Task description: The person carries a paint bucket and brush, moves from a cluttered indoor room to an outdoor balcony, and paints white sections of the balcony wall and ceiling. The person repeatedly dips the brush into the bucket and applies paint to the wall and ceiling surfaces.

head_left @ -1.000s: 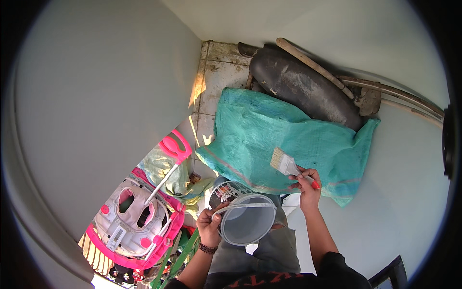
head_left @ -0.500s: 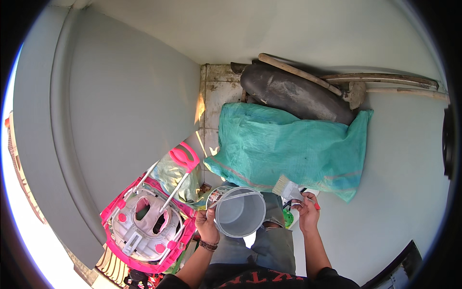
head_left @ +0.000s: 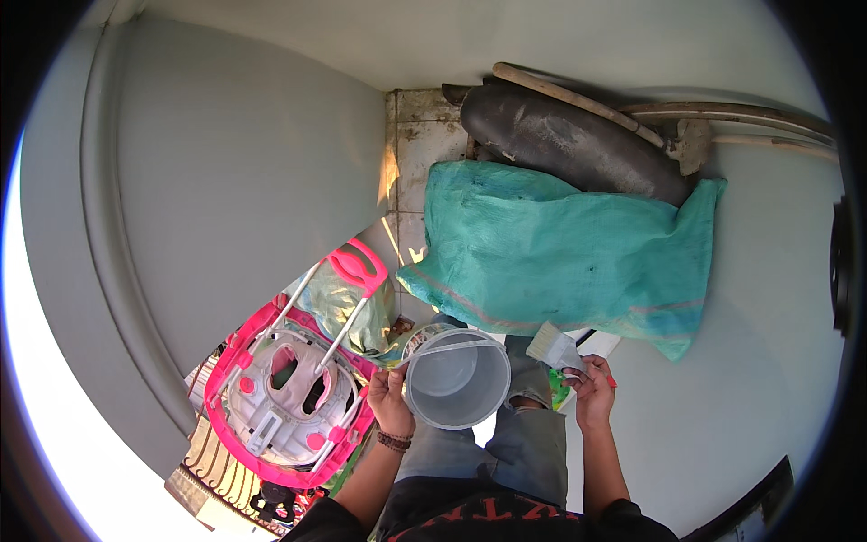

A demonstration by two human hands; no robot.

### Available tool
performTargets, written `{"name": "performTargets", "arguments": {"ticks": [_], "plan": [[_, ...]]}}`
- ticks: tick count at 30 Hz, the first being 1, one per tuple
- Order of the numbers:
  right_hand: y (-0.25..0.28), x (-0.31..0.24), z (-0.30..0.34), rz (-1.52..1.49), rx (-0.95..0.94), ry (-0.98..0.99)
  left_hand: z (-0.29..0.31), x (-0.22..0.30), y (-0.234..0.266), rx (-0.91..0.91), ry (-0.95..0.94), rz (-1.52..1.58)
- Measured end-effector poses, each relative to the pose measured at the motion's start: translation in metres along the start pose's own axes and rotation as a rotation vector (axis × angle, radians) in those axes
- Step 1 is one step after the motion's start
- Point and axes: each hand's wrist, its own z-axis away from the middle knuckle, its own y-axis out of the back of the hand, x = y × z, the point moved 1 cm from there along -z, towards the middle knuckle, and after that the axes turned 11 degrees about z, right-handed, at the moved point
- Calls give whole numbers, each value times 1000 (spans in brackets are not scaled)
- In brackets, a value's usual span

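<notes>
Left hand (head_left: 390, 404) clamped on the grey bucket (head_left: 458, 388) at the left side of its rim; can't tell if the fingers have the rim, the handle end or both. Bucket is just right of that hand, mouth up, handle lying across the far part of the opening.

Right hand (head_left: 593, 390) closed around the paintbrush (head_left: 562, 352). Red handle tip sticks out right of the fingers, bristles point up-left, away from the palm. Brush is right of the bucket rim, not touching it. Hands well apart.

Green sack (head_left: 560, 253) lies on the tiled floor (head_left: 423, 149), beyond both hands; floor's far left corner is dirty. Dark tube-shaped thing (head_left: 569, 140) along the sack's far edge, wooden-handled tool (head_left: 578, 104) resting against it. Pink-and-white baby walker (head_left: 262, 388) left of the left hand.
</notes>
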Motion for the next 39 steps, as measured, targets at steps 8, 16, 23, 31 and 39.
{"name": "performTargets", "arguments": {"ticks": [8,16,23,31,39], "plan": [[9,-25,18,18,-11,-11,13,22,-27,-27,48,76],[18,-52,64,62,2,117,40,75,-51,-130,0,54],[96,-2,66,437,285,271,77,147,-88,-434,-24,298],[218,108,112,787,687,-9,87,224,-96,-584,14,481],[176,140,161,521,618,40,52,239,-69,-531,-18,365]]}}
